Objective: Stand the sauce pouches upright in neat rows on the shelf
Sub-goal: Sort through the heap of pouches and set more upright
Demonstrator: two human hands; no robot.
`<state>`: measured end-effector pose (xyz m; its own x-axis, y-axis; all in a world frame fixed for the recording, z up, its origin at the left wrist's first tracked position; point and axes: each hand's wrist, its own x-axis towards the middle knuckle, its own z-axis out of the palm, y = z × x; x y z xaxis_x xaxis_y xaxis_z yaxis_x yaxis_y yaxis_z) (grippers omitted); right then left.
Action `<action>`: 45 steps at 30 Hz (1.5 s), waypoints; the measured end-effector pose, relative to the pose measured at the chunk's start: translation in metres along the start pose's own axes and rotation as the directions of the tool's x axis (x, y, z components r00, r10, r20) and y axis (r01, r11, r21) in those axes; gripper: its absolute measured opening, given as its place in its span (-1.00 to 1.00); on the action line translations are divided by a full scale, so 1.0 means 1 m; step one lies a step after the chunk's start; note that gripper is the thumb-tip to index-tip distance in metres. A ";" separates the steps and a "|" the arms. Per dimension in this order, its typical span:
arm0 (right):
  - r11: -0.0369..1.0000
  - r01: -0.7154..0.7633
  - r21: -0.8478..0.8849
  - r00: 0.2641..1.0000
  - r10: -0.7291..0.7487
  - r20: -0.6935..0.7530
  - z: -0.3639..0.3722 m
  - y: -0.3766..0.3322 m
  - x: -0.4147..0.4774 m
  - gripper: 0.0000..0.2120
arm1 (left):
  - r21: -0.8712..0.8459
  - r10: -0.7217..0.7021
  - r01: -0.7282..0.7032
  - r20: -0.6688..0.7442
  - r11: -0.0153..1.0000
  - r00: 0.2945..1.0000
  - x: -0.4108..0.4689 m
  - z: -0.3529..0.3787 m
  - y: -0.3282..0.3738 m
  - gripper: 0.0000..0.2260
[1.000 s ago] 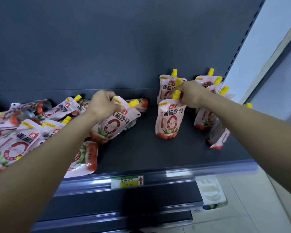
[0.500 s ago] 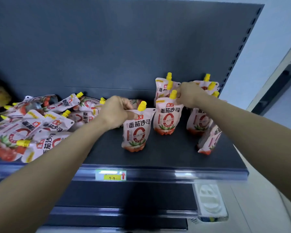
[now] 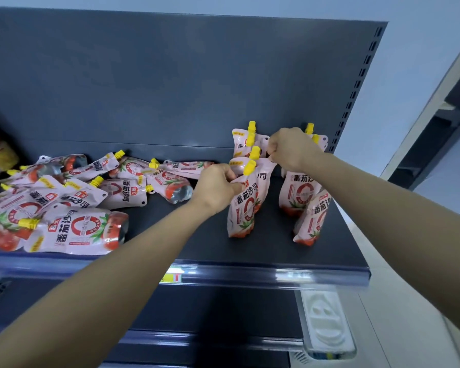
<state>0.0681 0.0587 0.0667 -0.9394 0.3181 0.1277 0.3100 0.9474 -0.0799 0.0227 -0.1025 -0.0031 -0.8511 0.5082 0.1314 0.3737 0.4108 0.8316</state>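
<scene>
Upright front pouch [image 3: 243, 208] on shelf [image 3: 271, 245], top corner pinched by left grip [image 3: 218, 187], second pouch [image 3: 263, 179] just behind it, top edge held in curled right grip [image 3: 292, 150], other standing pouches [image 3: 300, 192] beside right grip, flat pile [image 3: 77, 229] left of left grip.

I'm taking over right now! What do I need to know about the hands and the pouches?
Left hand: grips the top of the front pouch, upright.
Right hand: pinches the top corner of the pouch behind it.
Done: two short rows stand at the right end of the shelf; the front right pouch leans.
Left to do: stand up the flat pile on the left.
</scene>
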 end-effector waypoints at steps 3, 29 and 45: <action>1.000 0.015 -0.009 1.000 -0.015 -0.011 -0.004 0.002 -0.006 -0.76 | 0.024 0.006 -0.007 0.024 1.000 1.000 -0.001 0.006 0.005 -0.71; 0.983 0.158 0.094 0.984 -0.148 -0.100 -0.014 -0.019 -0.021 -0.80 | 0.050 0.014 -0.022 0.162 0.998 0.987 -0.017 -0.009 0.005 -0.91; 0.934 0.318 -0.162 0.918 -0.345 -0.193 -0.051 -0.117 0.004 -0.75 | 0.698 0.493 -0.254 -0.160 0.669 0.855 -0.038 -0.158 0.015 -0.67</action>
<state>0.0356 -0.0495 0.1267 -0.9416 -0.0283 0.3354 0.0151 0.9919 0.1259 0.0027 -0.2357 0.0898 -0.6029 0.5158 0.6086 0.7241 0.6741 0.1459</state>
